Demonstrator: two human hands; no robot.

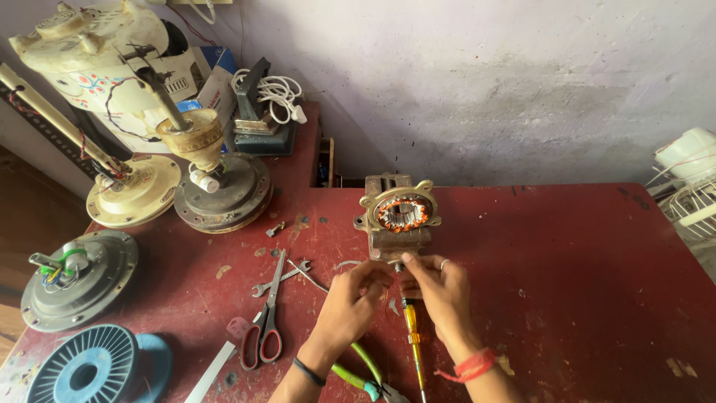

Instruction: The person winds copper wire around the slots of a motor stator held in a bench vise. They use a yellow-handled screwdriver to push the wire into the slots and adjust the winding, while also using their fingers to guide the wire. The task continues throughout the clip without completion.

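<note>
A small motor stator (pixel 401 213) with orange copper windings in a tan metal housing sits on a block (pixel 395 240) on the red table (pixel 567 283). Both hands meet just in front of it. My left hand (pixel 352 298) and my right hand (pixel 440 287), which wears a ring and a red wrist thread, pinch something small at the base of the block; what they hold is hidden by the fingers. A yellow-handled screwdriver (pixel 412 339) lies between my forearms.
Red-handled scissors (pixel 265 328), two small wrenches (pixel 287 275) and green-handled pliers (pixel 362 373) lie near my left arm. Ceiling fan motors (pixel 224 195) and housings crowd the left side. A dark ribbed disc (pixel 86 369) is bottom left. A white fan guard (pixel 690 201) is at right.
</note>
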